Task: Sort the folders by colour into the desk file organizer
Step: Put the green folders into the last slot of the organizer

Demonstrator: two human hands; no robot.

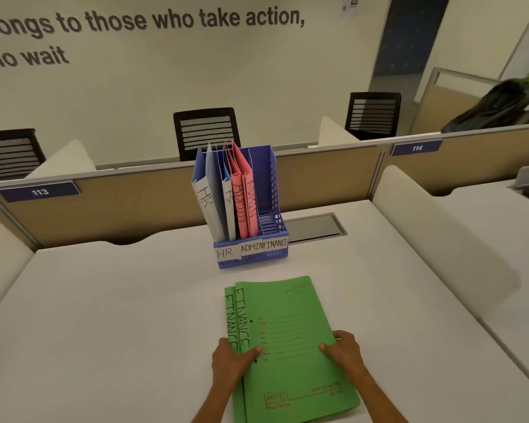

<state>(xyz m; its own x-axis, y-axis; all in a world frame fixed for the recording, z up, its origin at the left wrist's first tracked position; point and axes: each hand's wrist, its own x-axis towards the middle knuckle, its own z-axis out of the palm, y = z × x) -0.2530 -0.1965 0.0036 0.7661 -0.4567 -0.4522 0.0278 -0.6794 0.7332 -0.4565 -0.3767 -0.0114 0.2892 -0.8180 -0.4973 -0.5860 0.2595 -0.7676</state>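
White desk (pixel 104 315) — both hands' grips closed on the green folders (pixel 290 340).

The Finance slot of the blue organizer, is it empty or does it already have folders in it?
Empty. The FINANCE slot shows only bare blue walls and floor, while both green folders lie flat on the desk.

One head-worn view looks forward and down across the desk (pixel 104 300), hands nearest.

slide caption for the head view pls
Both hands grip two green FINANCE folders; organizer's FINANCE slot empty.
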